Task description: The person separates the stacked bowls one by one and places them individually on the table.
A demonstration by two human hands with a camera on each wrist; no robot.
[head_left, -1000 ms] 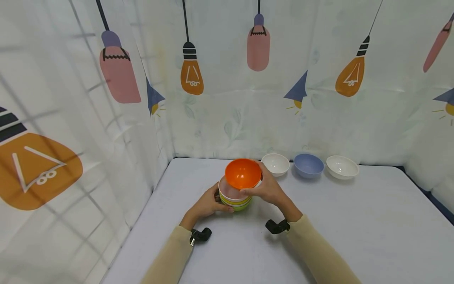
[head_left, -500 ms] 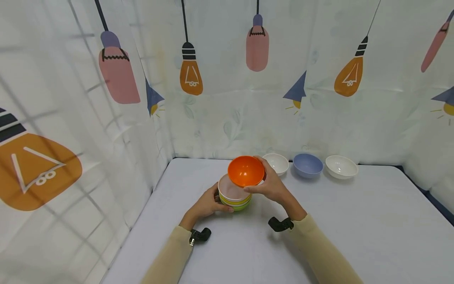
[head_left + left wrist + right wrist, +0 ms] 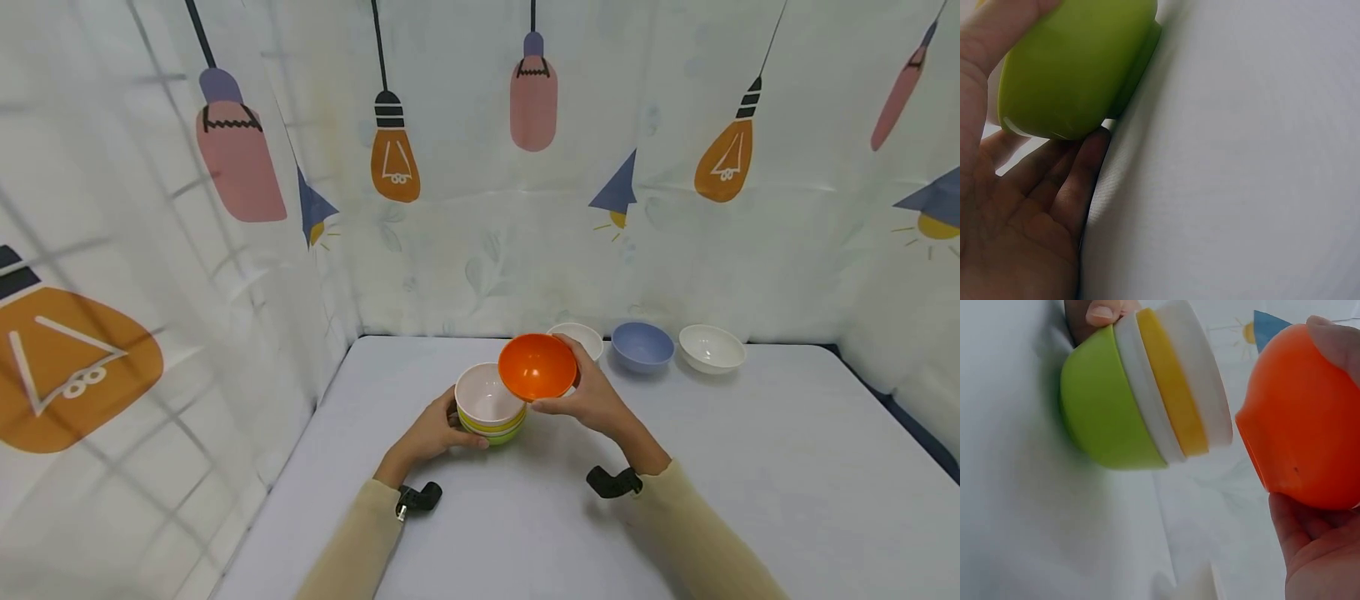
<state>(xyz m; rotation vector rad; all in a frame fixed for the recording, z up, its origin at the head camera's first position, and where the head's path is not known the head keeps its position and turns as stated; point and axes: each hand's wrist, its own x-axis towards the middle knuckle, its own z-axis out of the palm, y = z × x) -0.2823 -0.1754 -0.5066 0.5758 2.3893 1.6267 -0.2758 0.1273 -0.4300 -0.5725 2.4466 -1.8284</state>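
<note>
My right hand (image 3: 592, 400) grips an orange bowl (image 3: 537, 367) by its side, thumb in front and fingers behind. The bowl is held up beside and above a stack of nested bowls (image 3: 491, 396). In the right wrist view a gap shows between the orange bowl (image 3: 1310, 425) and the stack's top rim. From the bottom the stack runs green (image 3: 1100, 406), white, yellow, then white on top. My left hand (image 3: 431, 429) holds the stack from its left side, thumb in front. In the left wrist view its fingers reach round the green bowl (image 3: 1075, 69) near the table.
Along the back edge of the white table (image 3: 480, 533) stand a white bowl (image 3: 588, 337), a blue bowl (image 3: 642, 348) and another white bowl (image 3: 712, 350). My right hand partly covers the nearer white one. A printed curtain (image 3: 465, 233) hangs behind the table and on its left.
My right hand has carried the orange bowl to the right, off the top of the stack, so more of the top white bowl shows. The left hand stays on the stack. The head view shifts slightly.
</note>
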